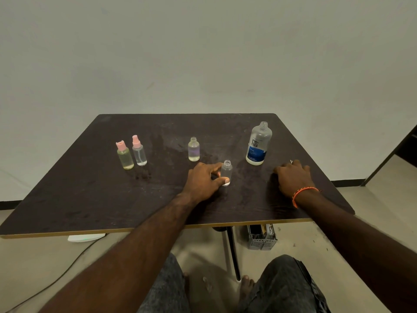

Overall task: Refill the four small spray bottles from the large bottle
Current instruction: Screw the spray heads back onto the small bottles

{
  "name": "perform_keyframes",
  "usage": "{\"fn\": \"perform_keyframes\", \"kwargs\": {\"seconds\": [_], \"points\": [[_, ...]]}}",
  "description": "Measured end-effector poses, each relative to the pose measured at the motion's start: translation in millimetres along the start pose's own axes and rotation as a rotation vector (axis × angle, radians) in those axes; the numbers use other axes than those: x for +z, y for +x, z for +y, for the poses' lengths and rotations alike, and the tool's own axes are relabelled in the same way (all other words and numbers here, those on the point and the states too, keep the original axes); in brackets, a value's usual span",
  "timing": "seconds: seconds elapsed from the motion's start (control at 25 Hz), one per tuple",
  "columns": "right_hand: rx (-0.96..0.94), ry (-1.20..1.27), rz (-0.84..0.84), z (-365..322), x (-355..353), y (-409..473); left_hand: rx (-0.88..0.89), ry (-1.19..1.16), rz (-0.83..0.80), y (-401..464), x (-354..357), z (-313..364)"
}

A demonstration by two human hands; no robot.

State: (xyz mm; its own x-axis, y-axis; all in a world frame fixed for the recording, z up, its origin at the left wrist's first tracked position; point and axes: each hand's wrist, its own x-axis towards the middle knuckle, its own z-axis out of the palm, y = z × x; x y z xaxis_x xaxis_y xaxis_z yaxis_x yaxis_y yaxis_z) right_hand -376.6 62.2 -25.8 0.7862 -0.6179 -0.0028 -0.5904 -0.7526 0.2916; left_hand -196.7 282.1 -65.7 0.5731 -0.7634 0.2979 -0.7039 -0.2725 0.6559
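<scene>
Left hand pinching upright uncapped small bottle; right hand resting flat, holding nothing, nearer large bottle standing just beyond.

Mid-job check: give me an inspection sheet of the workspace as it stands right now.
Surface: dark brown table, scuffed, wet-looking smears mid-top.
Job's things: large clear bottle with blue label, uncapped, upright. Yellowish bottle with pink flip cap and clear bottle with pink spray top, capped, side by side. Uncapped purple-tinted bottle. Uncapped clear small bottle upright.
Clutter: nothing seen on the table.
Grippers: left hand pinches the clear small bottle; right hand rests on the table, something small between its fingers, unclear.
Cables: dark cable on floor.
Surroundings: grey basket under table; white device; plain wall.
</scene>
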Motion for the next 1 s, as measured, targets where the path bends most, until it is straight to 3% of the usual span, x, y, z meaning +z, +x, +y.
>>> {"fn": "perform_keyframes", "kwargs": {"seconds": [0.36, 0.48, 0.72, 0.84, 1.0], "points": [[-0.159, 0.02, 0.113, -8, 9, 4, -0.001, -0.004, 0.002, 0, 2, -1], [-0.133, -0.008, 0.167, -5, 9, -1, -0.011, 0.013, 0.019, -1, 2, -1], [-0.18, -0.055, 0.127, 1, 6, -3, -0.012, 0.016, 0.012, 0, 3, -2], [-0.206, 0.093, 0.17, 0, 2, -5, -0.022, 0.006, 0.007, 1, 5, -4], [-0.187, 0.486, 0.402, -10, -19, -18, -0.015, 0.003, 0.005, 1, 6, -6]]}}
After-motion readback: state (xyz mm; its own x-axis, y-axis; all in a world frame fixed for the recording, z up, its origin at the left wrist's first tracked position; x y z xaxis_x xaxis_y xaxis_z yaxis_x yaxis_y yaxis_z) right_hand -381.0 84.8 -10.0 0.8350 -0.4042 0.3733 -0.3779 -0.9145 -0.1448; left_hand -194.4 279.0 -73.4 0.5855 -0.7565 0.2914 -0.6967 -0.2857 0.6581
